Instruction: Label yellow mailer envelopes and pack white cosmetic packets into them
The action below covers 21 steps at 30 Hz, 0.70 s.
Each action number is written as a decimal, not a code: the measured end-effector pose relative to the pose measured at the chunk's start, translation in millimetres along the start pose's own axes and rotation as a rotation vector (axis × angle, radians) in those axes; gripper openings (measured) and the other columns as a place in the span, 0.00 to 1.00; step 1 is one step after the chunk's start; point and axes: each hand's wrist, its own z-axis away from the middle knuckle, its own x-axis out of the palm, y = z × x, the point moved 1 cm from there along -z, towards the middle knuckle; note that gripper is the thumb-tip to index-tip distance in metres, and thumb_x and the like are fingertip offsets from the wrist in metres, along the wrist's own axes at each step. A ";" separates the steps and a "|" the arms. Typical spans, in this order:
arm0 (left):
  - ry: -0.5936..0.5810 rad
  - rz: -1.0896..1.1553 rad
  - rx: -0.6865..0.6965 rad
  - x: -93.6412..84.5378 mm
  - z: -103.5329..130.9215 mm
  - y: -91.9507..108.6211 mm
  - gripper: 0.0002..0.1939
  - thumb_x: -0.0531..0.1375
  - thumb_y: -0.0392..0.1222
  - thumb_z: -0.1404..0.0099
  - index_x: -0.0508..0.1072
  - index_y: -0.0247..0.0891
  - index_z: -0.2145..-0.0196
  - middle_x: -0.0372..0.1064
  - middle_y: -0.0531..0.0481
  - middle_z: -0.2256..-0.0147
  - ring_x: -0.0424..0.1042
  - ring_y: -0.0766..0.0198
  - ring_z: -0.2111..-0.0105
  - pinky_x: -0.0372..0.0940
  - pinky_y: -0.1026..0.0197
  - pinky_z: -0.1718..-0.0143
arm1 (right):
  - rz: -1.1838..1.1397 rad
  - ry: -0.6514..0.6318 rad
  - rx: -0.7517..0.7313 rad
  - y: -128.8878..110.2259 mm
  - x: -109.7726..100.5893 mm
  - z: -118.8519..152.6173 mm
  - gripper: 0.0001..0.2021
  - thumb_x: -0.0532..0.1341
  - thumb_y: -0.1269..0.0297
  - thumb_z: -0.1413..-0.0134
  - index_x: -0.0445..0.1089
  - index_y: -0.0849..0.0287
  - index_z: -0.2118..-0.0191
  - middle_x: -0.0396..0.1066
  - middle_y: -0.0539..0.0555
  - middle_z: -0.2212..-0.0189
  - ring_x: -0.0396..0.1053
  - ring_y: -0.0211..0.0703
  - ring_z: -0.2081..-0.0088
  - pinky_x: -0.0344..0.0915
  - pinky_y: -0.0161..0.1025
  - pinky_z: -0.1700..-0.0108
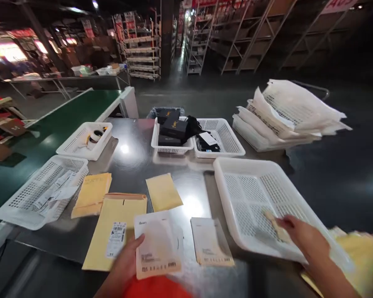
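Note:
My left hand (126, 261) is closed on the edge of a pale printed packet (159, 244), with the thumb on its front. Under and left of it lies a yellow padded envelope (95, 238) bearing a barcode label (116, 239). A stack of similar printed packets (211, 242) rests right of the held one. Over the large white plastic basket (219, 178), my right hand (294, 234) pinches a narrow tan item (276, 225); blur hides its exact kind. A plain yellow envelope (164, 192) and more yellow envelopes (92, 194) lie farther back on the metal table (129, 165).
Black boxes (174, 127) fill a small basket; beside it, another basket (233, 145) holds dark packets. Left are baskets with tape rolls (95, 135) and paper slips (57, 190), then a green conveyor (81, 105). Stacked baskets (267, 120) stand back right, yellow envelopes (365, 256) front right.

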 end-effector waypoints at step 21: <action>-0.070 -0.277 0.094 -9.9 22.6 -7.6 0.23 0.72 0.43 0.53 0.73 0.36 0.60 0.79 0.41 0.67 0.77 0.45 0.56 0.71 0.48 0.55 | -0.353 -0.128 -0.186 -205.4 135.4 304.2 0.15 0.61 0.64 0.60 0.59 0.55 0.63 0.65 0.58 0.57 0.65 0.52 0.56 0.63 0.46 0.57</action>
